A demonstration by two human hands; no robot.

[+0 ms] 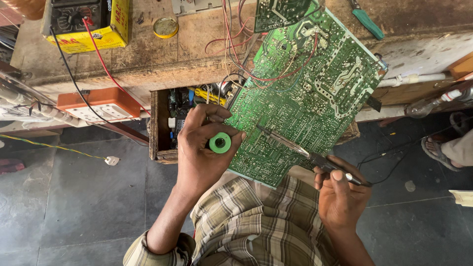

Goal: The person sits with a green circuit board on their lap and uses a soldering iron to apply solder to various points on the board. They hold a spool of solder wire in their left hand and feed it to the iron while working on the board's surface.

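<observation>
A large green circuit board (pixel 305 93) leans tilted from the wooden workbench (pixel 162 54) down toward my lap, solder side up. My left hand (pixel 199 148) grips a small green spool of solder wire (pixel 220 143) at the board's lower left edge. My right hand (pixel 340 197) holds a soldering iron (pixel 300 150) by its dark handle; the metal tip rests on the board near its lower middle. A smaller green board (pixel 278 12) with red wires lies above the big one.
A yellow multimeter (pixel 88 22) with red and black leads and a round yellow tin (pixel 165 27) sit on the bench. An open drawer (pixel 167 123) holds parts. An orange-white socket box (pixel 101 106) hangs at left. Another person's sandalled foot (pixel 441 150) is at right.
</observation>
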